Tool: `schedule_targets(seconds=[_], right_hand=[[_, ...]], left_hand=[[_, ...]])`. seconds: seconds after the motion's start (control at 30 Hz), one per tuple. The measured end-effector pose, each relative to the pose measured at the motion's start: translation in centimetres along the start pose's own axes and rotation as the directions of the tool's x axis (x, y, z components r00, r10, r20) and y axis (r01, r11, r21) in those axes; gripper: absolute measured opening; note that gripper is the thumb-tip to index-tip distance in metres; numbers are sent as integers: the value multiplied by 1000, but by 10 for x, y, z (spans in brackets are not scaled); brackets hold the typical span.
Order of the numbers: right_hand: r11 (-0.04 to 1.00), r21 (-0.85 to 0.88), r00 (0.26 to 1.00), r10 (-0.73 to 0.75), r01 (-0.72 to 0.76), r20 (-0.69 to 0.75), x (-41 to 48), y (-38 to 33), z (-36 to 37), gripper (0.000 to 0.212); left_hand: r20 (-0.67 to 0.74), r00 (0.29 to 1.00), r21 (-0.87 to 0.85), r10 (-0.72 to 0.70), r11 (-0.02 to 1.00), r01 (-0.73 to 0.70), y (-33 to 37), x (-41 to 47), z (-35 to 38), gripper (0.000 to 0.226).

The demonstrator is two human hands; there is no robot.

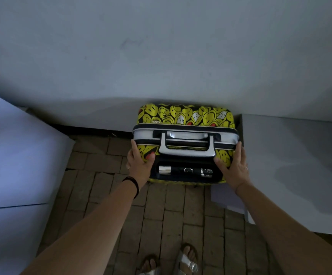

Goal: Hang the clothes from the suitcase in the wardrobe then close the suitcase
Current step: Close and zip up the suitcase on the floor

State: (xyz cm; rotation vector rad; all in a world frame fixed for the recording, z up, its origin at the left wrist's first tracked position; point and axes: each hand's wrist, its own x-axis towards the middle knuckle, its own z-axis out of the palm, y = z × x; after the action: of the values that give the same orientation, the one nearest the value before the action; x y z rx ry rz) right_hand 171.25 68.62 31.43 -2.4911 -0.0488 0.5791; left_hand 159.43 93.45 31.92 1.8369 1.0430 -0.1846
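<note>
A yellow smiley-print suitcase (pixel 185 116) stands upright on the brick floor against the wall, seen from above, and its zip line looks shut. Its grey carry handle (pixel 187 135) and the recessed pull handle (pixel 185 171) face me. My left hand (pixel 139 165) rests on the top left corner, fingers lying straight along the side and thumb on top. My right hand (pixel 234 167) mirrors it at the top right corner, fingers straight along the edge. No clothes and no wardrobe are in view.
A pale blue-white surface (pixel 12 155) fills the left side. A grey-white surface (pixel 290 165) stands close to the suitcase's right. The white wall (pixel 161 56) rises behind. My sandalled feet (pixel 187 259) stand on the brick floor (pixel 161 215).
</note>
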Motion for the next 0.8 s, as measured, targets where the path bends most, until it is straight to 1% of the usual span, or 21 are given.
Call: schedule_targets(seconds=[0.07, 0.2, 0.33, 0.47, 0.53, 0.6, 0.63, 0.7, 0.77, 0.8], right_hand=[[1000, 15, 1000, 9, -9, 8, 0, 3, -2, 96], [999, -24, 999, 44, -44, 26, 0, 12, -13, 101], [995, -78, 998, 65, -63, 27, -1, 19, -16, 95], [997, -27, 997, 69, -68, 47, -3, 18, -15, 99], [997, -20, 996, 80, -79, 51, -4, 16, -18, 98], [994, -28, 992, 105, -103, 71, -4, 10, -22, 101], [994, -34, 991, 109, -106, 73, -6, 6, -23, 104], [994, -49, 993, 99, -95, 71, -11, -3, -25, 108], [996, 5, 994, 88, -89, 69, -12, -14, -30, 107], [996, 20, 994, 82, -84, 77, -13, -21, -34, 106]], left_hand=[[-6, 1000, -8, 11, 1000, -11, 1, -3, 3, 85], [21, 1000, -19, 9, 1000, -8, 3, -8, 15, 88], [33, 999, 30, 23, 999, -24, 7, -2, 18, 86], [68, 998, 78, 19, 997, -25, 10, -4, 14, 87], [87, 995, 49, 42, 998, -47, 10, -3, 10, 91], [132, 990, -31, 57, 998, -54, 12, -2, 3, 98], [154, 986, -75, 69, 996, -58, 11, -3, -1, 99], [191, 979, -97, 78, 993, -60, 15, -12, -8, 92], [220, 974, -119, 55, 992, -30, 21, -26, -14, 92], [215, 977, -123, 7, 992, 20, 26, -33, -18, 91]])
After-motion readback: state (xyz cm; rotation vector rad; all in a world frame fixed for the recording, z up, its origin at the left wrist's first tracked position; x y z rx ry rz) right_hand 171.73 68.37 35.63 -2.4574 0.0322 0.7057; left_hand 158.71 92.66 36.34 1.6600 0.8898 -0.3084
